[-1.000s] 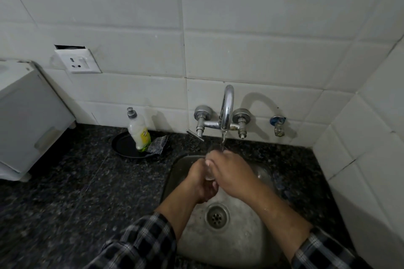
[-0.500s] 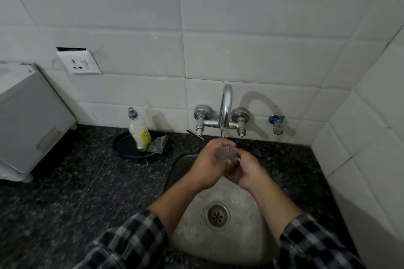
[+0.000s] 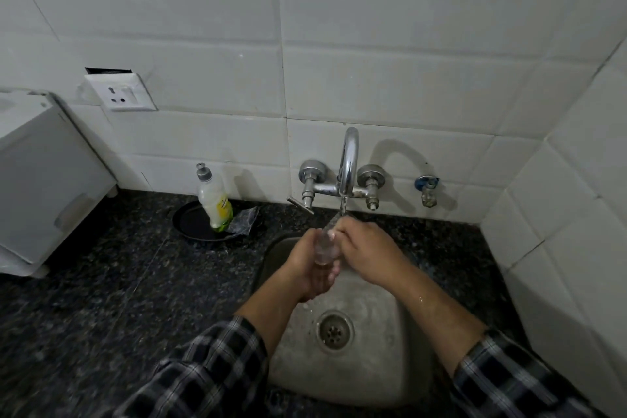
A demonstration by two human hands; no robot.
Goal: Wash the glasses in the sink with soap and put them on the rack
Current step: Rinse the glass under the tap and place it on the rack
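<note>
A small clear glass (image 3: pixel 324 249) is held between both hands over the steel sink (image 3: pixel 383 360), right under the tap spout (image 3: pixel 347 166). A thin stream of water falls onto it. My left hand (image 3: pixel 310 268) cups the glass from the left and below, fingers curled round it. My right hand (image 3: pixel 368 253) covers its right side, fingers curled over the rim. Most of the glass is hidden by the hands. The soap bottle (image 3: pixel 213 202) stands upright on a black plate left of the sink. No rack is in view.
A black plate (image 3: pixel 190 224) with a crumpled plastic wrapper (image 3: pixel 245 221) sits on the dark granite counter (image 3: pixel 101 299). A white appliance (image 3: pixel 44 180) stands at far left. The drain (image 3: pixel 334 331) lies in the sink's middle. A small blue valve (image 3: pixel 426 188) is on the tiled wall.
The hands have turned the glass under the water: the right hand now lies on top and to the right again, the left has dropped lower beneath it.
</note>
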